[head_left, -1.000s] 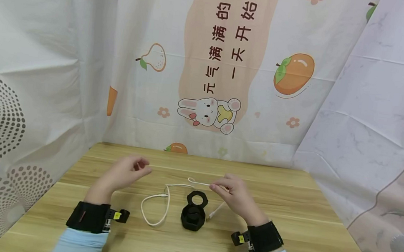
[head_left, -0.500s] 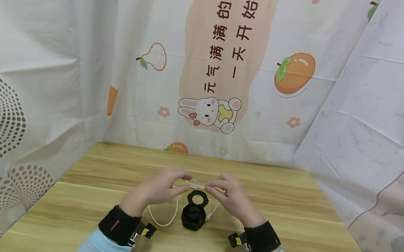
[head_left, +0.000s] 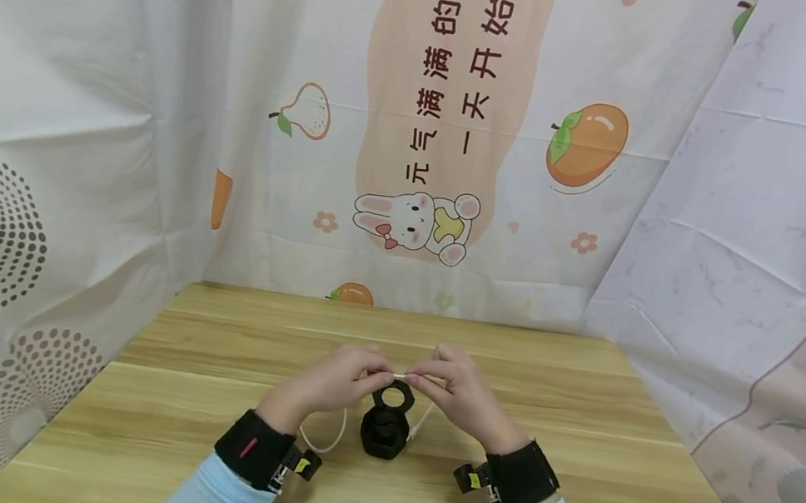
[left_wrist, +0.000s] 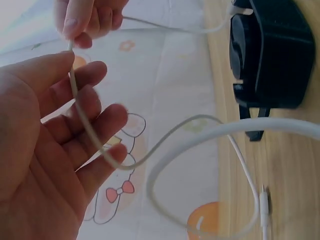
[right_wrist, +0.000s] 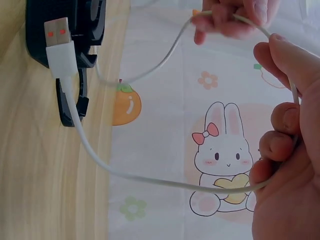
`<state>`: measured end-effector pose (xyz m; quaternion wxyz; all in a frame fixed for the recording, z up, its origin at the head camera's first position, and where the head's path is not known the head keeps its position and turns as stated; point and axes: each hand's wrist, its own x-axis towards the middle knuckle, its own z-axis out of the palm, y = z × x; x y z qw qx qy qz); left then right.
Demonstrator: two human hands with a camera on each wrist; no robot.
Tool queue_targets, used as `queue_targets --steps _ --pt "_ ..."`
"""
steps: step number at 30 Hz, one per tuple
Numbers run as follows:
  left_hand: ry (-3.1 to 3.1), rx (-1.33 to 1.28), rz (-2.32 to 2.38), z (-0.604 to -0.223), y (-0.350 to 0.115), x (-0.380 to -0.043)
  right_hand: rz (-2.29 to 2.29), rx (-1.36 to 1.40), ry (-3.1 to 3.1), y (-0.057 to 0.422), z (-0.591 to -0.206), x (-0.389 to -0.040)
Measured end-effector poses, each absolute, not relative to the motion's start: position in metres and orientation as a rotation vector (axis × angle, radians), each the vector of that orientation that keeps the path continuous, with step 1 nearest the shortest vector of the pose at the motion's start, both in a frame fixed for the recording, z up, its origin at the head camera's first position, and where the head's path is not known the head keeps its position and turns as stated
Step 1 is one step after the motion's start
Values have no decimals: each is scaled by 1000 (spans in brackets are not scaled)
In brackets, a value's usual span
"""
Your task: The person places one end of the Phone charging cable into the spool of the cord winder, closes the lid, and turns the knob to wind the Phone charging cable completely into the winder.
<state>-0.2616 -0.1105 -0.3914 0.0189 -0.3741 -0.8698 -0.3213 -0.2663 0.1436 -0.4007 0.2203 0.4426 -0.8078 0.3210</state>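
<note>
A thin white USB charging cable (head_left: 399, 376) runs between my two hands, held above the far side of a black hexagonal case. My left hand (head_left: 338, 379) pinches it with thumb and forefinger, the other fingers loosely curled, as the left wrist view shows. Close by, my right hand (head_left: 459, 393) pinches the same cable, with its remaining fingers curled round it. The USB-A plug (right_wrist: 61, 52) hangs at the cable's end in the right wrist view. In the left wrist view a loop sags down, with the slim connector (left_wrist: 264, 204) low at the right.
The black case (head_left: 384, 435) stands on the wooden table (head_left: 542, 470) between my forearms. Its lid (head_left: 378, 395), with a round hole, is swung back. A printed curtain (head_left: 290, 187) hangs behind the table, and pale curtains flank both sides.
My left hand has come in from the left to the cable and now pinches it beside my right hand. The right hand has shifted slightly left; the loop at left has been drawn inward.
</note>
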Motion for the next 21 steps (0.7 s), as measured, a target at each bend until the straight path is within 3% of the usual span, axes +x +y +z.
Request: queue_targets --steps 10,21 --pt "-2700 -1054 -878 -389 -128 -268 798 1173 -2210 150 -402 -272" --pt "-2701 -732 -800 -386 -163 -272 848 1012 -2306 176 -395 -275"
